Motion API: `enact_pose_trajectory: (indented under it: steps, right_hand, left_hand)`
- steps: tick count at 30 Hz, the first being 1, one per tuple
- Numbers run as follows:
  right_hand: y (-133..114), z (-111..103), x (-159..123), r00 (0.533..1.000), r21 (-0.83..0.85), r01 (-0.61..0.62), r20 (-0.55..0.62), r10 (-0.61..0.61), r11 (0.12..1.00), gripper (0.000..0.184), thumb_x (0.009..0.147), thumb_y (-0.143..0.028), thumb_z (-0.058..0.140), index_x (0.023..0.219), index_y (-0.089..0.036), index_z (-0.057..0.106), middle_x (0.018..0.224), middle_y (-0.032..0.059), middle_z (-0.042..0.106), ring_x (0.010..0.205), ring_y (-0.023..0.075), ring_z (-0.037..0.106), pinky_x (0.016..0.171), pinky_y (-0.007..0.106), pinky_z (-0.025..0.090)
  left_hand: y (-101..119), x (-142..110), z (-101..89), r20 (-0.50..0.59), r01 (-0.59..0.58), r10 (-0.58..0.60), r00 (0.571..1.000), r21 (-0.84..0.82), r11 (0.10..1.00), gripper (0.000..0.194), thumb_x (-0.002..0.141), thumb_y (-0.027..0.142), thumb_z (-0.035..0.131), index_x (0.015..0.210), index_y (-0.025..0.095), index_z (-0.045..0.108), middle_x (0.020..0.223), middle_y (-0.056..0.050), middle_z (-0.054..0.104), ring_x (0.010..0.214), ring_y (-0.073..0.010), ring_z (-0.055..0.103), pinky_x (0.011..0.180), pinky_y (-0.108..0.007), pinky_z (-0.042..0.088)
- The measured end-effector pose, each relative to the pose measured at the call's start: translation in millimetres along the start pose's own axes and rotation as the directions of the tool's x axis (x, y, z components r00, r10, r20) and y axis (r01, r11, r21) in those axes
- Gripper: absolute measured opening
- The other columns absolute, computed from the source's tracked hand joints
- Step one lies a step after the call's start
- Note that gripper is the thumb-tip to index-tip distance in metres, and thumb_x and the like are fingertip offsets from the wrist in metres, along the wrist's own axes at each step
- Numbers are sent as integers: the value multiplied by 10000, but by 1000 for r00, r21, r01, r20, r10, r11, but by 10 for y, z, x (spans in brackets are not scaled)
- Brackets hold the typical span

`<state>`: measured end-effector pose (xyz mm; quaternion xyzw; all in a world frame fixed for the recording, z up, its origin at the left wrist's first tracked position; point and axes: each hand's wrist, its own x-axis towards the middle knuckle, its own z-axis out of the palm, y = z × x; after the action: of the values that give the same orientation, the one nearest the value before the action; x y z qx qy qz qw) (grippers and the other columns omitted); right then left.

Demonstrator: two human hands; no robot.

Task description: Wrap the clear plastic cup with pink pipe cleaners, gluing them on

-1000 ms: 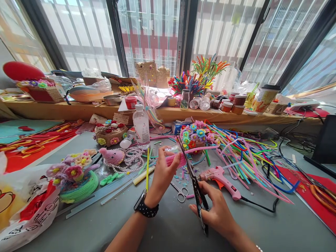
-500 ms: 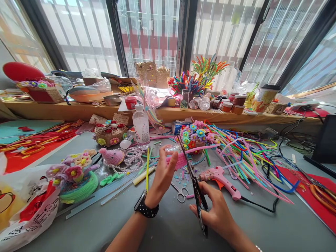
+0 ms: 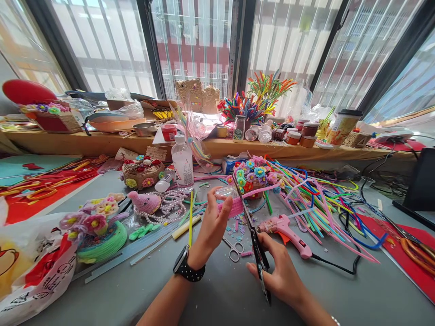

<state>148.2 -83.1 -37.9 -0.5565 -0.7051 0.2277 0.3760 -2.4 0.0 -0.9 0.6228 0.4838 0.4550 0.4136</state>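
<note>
Letting scissors slip could nick the left hand, loosely curled around pink chenille; the right hand, half-closed, grips them before the tabletop's far edge.

The pink strip's tip has shifted slightly left and up — the black scissors slightly rightward.

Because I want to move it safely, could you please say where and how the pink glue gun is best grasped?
The pink glue gun is probably best taken by its handle, from the near right: it lies on its side, handle slanting that way, front pointing left toward the black scissors.
</note>
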Motion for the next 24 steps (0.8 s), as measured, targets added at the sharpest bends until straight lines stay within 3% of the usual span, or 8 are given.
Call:
enact_pose_trajectory:
  steps: [5, 15, 24]
  right_hand:
    - [24, 23, -15, 999, -64, 20, -30, -22, 998, 204, 708, -370, 522, 731, -175, 470, 642, 0, 521, 586, 146, 478, 554, 252, 378]
    - [-1, 33, -12, 993, -29, 63, -94, -65, 998, 173, 643, -302, 541, 595, -200, 410, 568, -11, 516, 544, 137, 473, 522, 238, 360]
    - [-5, 4, 0, 1000, 19, 27, 1, -27, 999, 172, 670, -345, 523, 685, -194, 442, 639, 1, 531, 610, 153, 493, 562, 250, 387]
  left_hand:
    - [-14, -11, 8, -16, -9, 9, 1000, 0, 1000, 590, 802, 640, 292, 1216, 219, 313, 1057, -84, 536, 747, -171, 534, 657, -312, 450]
    - [-14, -20, 38, -52, 12, -13, 999, -21, 1000, 591, 794, 657, 283, 1160, 200, 365, 996, -81, 578, 834, -213, 565, 653, -320, 454]
    - [-23, -14, 31, -66, 2, -2, 998, -7, 1000, 548, 810, 612, 321, 1184, 211, 340, 1036, -84, 572, 848, -208, 576, 674, -326, 469]
